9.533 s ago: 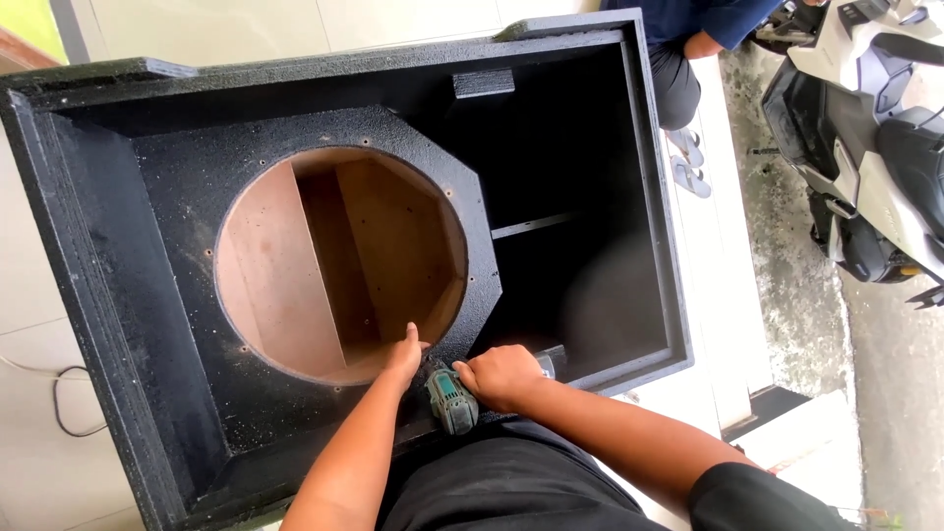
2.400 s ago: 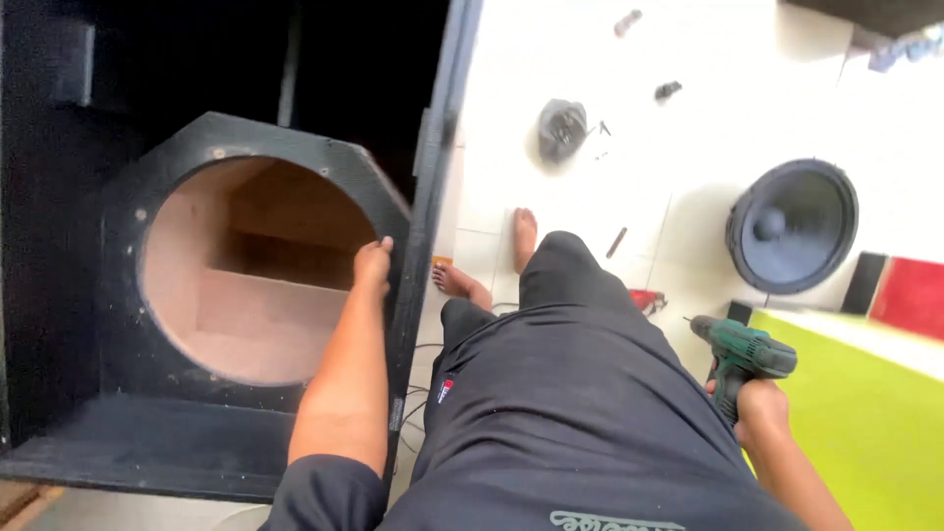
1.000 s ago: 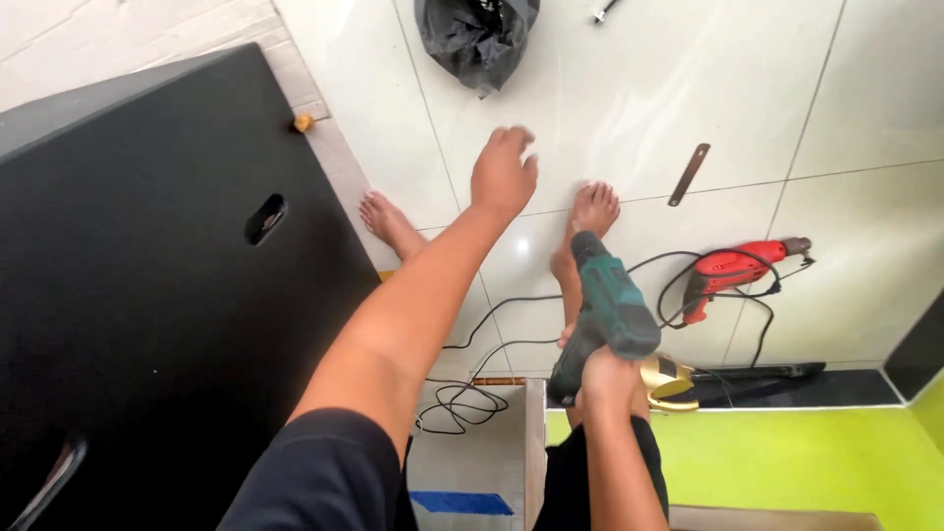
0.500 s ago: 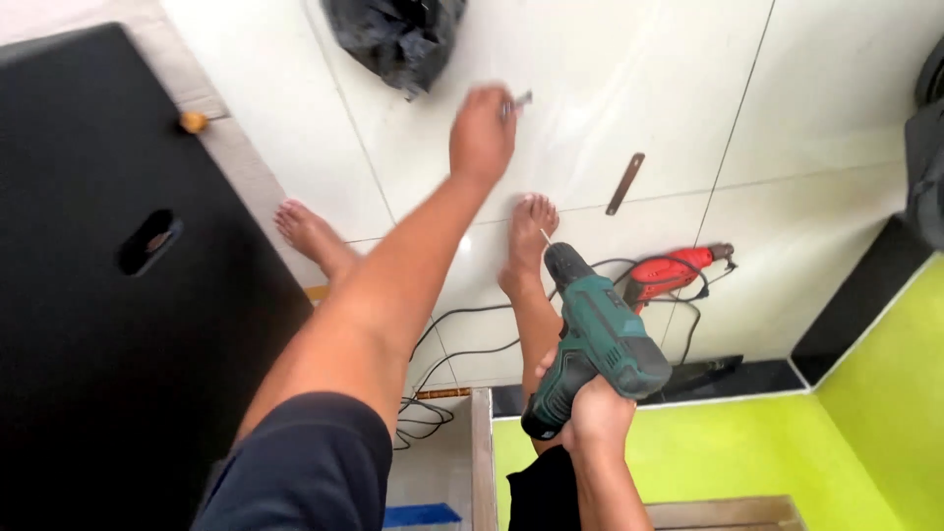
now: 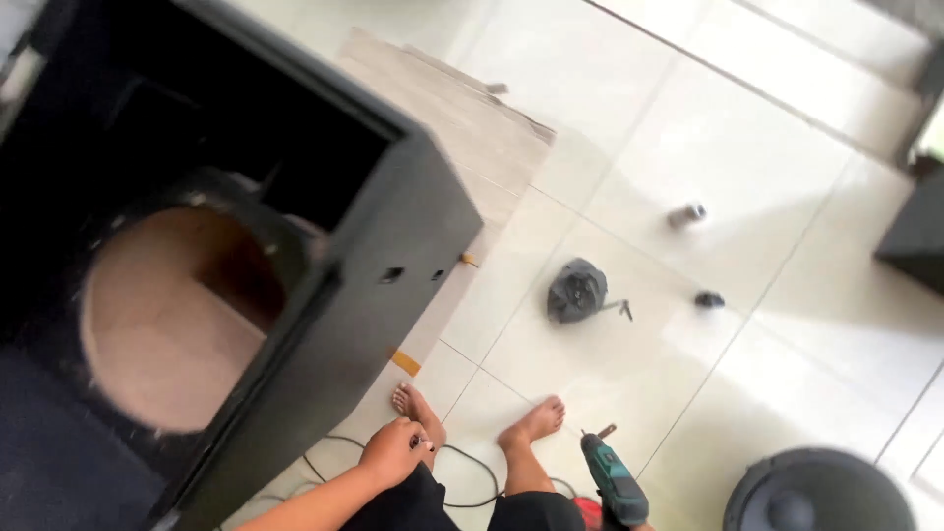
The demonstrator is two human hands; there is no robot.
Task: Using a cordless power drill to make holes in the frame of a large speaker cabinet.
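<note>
Left hand [image 5: 393, 450] is fisted on a small screw, looks like; right hand's out of frame. Green drill [image 5: 615, 482] is probably heavy and rigid; grab its handle.

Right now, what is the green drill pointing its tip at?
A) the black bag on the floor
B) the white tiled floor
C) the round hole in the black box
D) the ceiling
B: the green drill sits at the bottom of the view with its tip angled up and left over the white tiled floor, near a bare foot, well away from the black box.
</note>
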